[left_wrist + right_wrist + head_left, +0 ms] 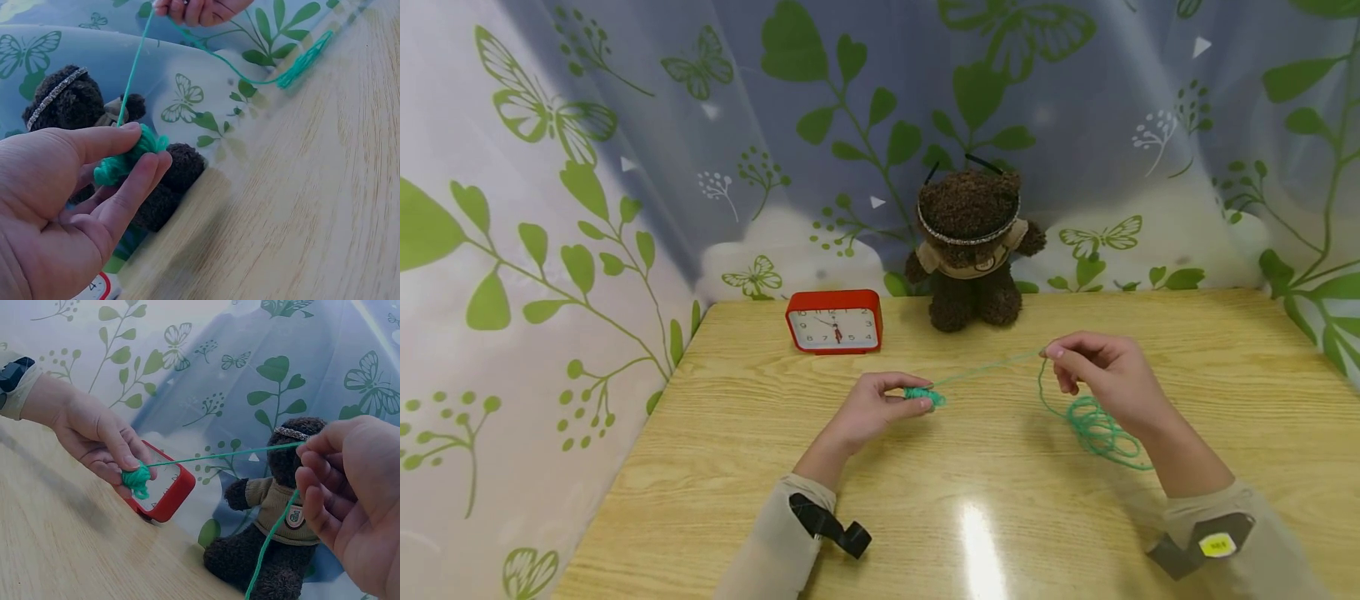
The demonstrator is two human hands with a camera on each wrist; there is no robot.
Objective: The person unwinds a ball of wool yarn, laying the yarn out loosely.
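Observation:
A small wound bundle of green yarn (115, 167) is pinched between the thumb and fingers of my left hand (876, 408). From it a taut strand (219, 454) runs to my right hand (1108, 375), which pinches the yarn between thumb and index finger. Below that pinch the yarn hangs down to a loose coil (1097, 429) on the table, partly behind the right wrist in the head view. Both hands are raised over the tabletop, the left one lower and nearer the middle.
A red alarm clock (835, 322) stands at the back left of the wooden table (700, 467). To its right sits a dark brown teddy bear (972, 208) with a headband, against a curtain (1060, 133) printed with leaves and butterflies.

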